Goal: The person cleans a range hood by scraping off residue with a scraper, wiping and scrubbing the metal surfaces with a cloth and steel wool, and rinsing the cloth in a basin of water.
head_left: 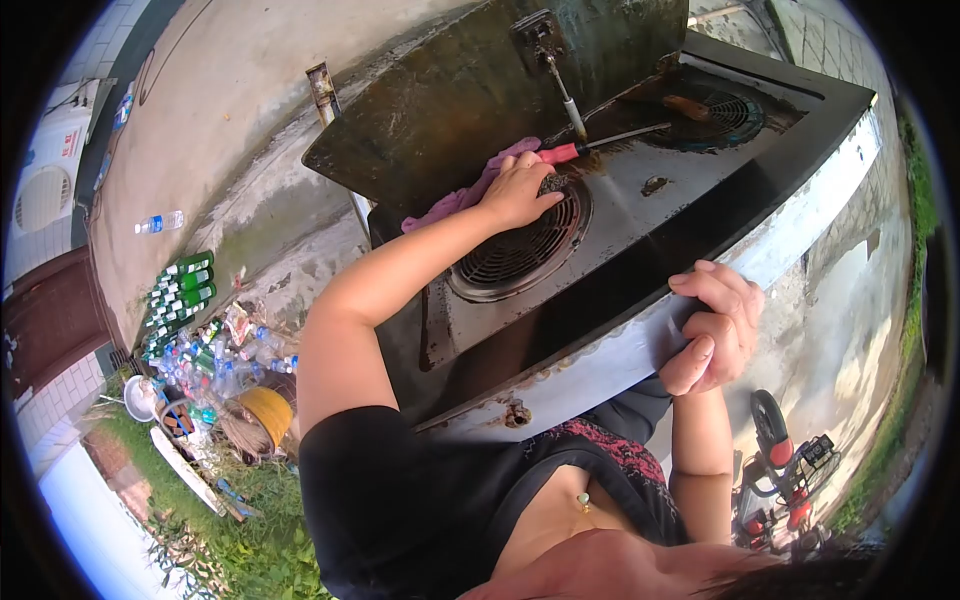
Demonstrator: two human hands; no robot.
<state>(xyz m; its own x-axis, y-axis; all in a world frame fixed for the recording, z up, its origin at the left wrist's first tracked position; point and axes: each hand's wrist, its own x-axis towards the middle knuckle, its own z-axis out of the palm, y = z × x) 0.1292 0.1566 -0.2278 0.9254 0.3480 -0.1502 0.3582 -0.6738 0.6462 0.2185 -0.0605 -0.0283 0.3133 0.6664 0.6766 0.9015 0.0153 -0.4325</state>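
Observation:
A greasy range hood [640, 205] lies tilted in front of my chest, with its two round fan grilles facing up. My left hand [522, 190] is closed over what looks like a dark steel wool scourer [553, 183], at the upper edge of the nearer grille [520, 250]. Just beyond its fingers lies a screwdriver [562, 153] with a red handle, its shaft pointing toward the farther grille [725, 122]. A purple cloth [450, 205] is bunched behind my left wrist. On the right, my right hand [722, 325] grips the hood's front metal edge [640, 345].
Green bottles [185, 285] and a heap of plastic bottles [225, 360] lie on the ground at left, beside a yellow bucket [265, 415]. One plastic bottle [160, 222] lies apart on the concrete. A red and black two-wheeler [790, 490] stands at lower right.

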